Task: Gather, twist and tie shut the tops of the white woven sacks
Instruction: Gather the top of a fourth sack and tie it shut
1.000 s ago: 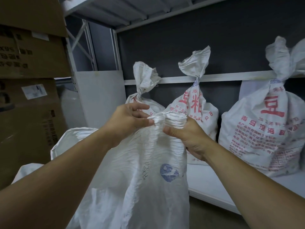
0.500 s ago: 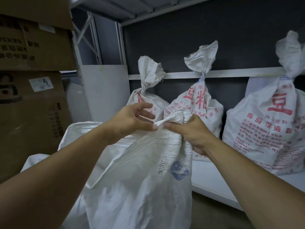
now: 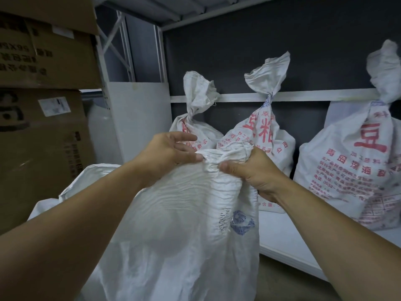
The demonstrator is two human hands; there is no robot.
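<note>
- Sack (image 3: pixel 184 224) upright in front of shelf (image 3: pixel 288 240); top bunched.
- Left hand (image 3: pixel 167 153) pinches gathered top beside right hand (image 3: pixel 251 168), which grips it.
- Three tied sacks (image 3: pixel 262 131) on shelf behind.

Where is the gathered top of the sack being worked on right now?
Head view, centre: the gathered top is bunched between the left hand and right hand, in front of the middle tied sack on the white shelf.
</note>
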